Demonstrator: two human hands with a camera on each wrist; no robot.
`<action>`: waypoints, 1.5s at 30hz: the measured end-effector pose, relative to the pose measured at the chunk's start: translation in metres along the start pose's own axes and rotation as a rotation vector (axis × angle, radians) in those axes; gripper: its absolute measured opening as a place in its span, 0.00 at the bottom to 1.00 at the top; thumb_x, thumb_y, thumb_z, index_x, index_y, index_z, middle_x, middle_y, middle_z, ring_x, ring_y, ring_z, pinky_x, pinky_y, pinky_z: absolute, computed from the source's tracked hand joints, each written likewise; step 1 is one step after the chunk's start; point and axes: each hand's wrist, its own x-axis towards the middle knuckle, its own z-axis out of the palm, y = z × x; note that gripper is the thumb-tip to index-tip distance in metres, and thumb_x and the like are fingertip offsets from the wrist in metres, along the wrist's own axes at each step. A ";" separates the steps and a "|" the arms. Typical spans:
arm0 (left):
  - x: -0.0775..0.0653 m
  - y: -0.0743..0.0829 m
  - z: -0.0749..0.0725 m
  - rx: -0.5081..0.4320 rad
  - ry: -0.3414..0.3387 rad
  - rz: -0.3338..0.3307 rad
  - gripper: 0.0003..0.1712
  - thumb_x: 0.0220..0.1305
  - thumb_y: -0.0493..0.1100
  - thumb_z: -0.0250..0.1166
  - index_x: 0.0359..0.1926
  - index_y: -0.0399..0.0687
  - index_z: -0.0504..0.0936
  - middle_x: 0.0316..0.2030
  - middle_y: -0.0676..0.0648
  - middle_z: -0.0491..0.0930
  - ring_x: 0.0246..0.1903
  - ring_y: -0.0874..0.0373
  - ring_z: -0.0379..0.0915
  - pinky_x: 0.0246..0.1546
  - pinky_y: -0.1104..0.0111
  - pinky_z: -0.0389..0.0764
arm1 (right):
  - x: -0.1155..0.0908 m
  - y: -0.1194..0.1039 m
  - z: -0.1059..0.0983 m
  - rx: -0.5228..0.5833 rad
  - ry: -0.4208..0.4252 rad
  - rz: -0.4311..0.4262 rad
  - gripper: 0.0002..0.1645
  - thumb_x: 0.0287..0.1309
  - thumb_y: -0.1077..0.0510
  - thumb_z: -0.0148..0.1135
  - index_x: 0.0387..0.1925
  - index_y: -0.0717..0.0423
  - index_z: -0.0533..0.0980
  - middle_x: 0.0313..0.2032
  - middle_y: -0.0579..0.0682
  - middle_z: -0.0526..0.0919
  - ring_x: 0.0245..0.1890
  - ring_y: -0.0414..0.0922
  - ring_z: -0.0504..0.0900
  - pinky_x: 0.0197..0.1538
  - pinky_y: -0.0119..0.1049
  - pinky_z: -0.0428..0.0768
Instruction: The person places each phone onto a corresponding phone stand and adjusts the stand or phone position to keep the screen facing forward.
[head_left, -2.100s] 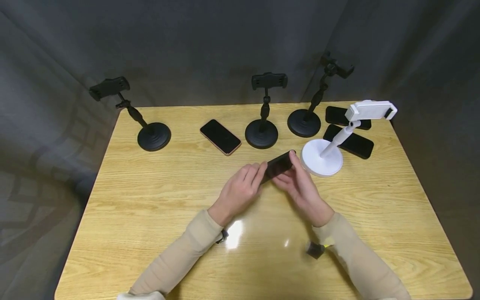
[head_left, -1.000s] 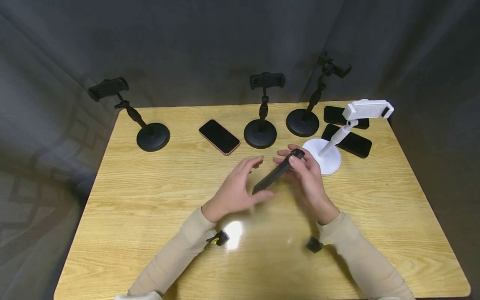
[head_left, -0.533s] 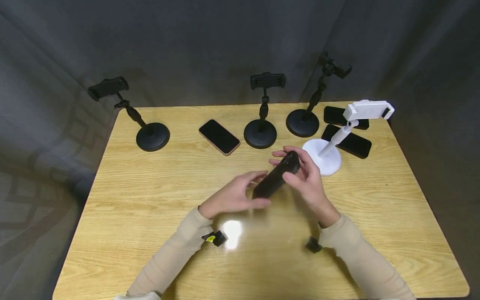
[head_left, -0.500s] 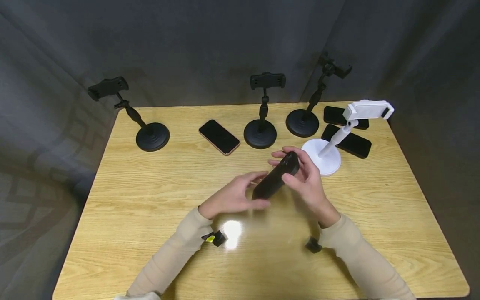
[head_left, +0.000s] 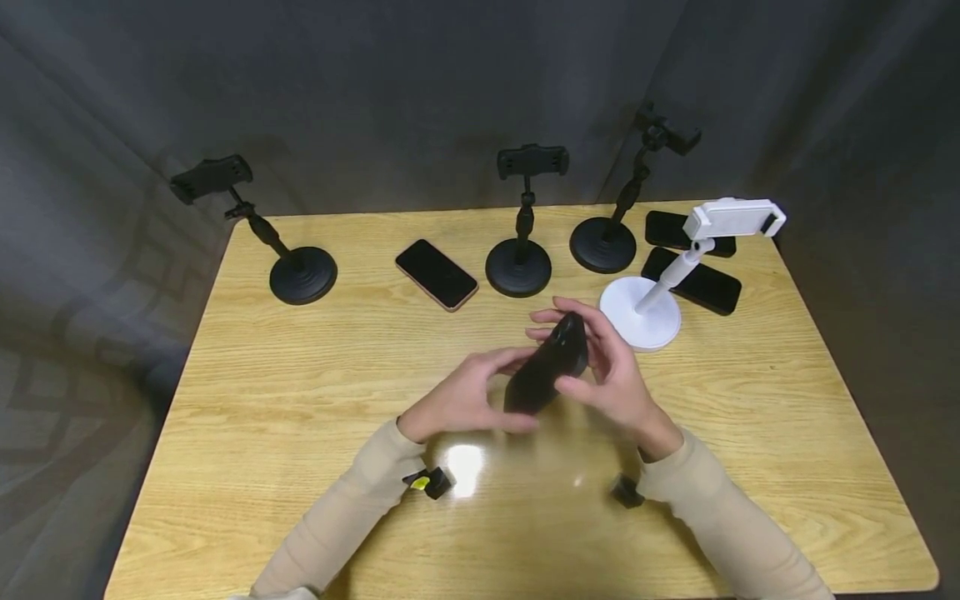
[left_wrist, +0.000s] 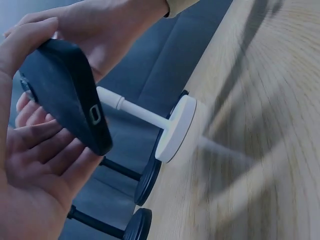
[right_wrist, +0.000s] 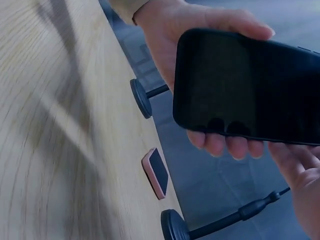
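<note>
A phone in a black case point(head_left: 543, 371) is held tilted above the table between both hands. My left hand point(head_left: 465, 396) grips its lower end, thumb along the near edge and fingers along the far edge. My right hand point(head_left: 611, 375) holds the upper end, also with thumb and fingers at opposite edges. In the left wrist view, the back and charging port of the phone point(left_wrist: 65, 92) show. Its dark screen side, the phone point(right_wrist: 240, 85), faces the right wrist camera. The white phone stand point(head_left: 640, 315) stands just beyond the right hand.
Black phone stands stand at the left point(head_left: 303, 275), centre point(head_left: 518, 268) and back right point(head_left: 603, 245). A pink-edged phone point(head_left: 437, 275) lies left of the centre stand. Two dark phones, the nearer one point(head_left: 705, 287) and farther one point(head_left: 663, 229), lie behind the white stand.
My left hand came off the phone's left end, then took hold of it again, thumb on the near side. The phone has turned and moved slightly nearer; the right hand shifted its grip.
</note>
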 end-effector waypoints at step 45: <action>0.066 0.037 -0.015 0.431 0.078 0.332 0.45 0.60 0.59 0.76 0.70 0.39 0.73 0.65 0.44 0.78 0.66 0.57 0.73 0.70 0.71 0.68 | 0.009 -0.054 -0.044 0.037 0.256 -0.246 0.43 0.52 0.63 0.78 0.63 0.79 0.67 0.52 0.69 0.83 0.52 0.57 0.86 0.63 0.41 0.81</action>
